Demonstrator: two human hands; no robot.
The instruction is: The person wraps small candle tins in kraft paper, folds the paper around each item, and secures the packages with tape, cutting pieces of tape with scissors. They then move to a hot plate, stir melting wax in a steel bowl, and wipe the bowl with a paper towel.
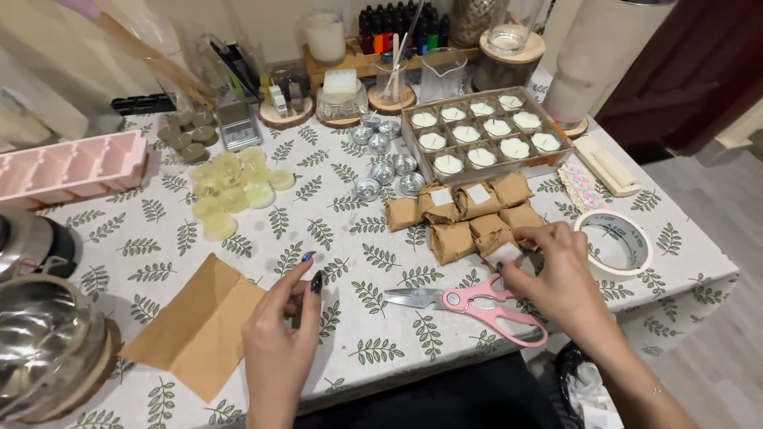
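The left hand (278,342) rises from the near edge at about seven o'clock, its fingers (306,266) loosely curled with thumb and forefinger drawn close together; whether they pinch anything small I cannot tell. Just to its nine o'clock lies a folded sheet of brown paper (199,326) flat on the counter (350,230), which wears a white cloth printed with green leaves. At the hand's three o'clock sit pink-handled scissors (477,303), blades closed and pointing toward it.

The right hand (560,274) comes in from five o'clock, its fingertips pressed down on a small brown paper-wrapped parcel (501,253) bearing a white label (the nearest one of the heap); the fingers are bent and nearly closed over the parcel's edge. At this hand's three o'clock lies a roll of tape (616,242), flat on the cloth.

Farther off, toward twelve o'clock from the parcel, the other wrapped parcels (465,208) are bunched together, touching one another. To their ten o'clock stand empty metal tealight cups (385,163) in a loose cluster. Beyond the heap is a shallow box of white tealight candles (485,135) set in rows.

At ten o'clock on the counter, pale yellow wax discs (234,191) lie piled, with a pink silicone mould (71,168) beyond them at nine o'clock. A metal pot (44,342) sits at the near left corner.
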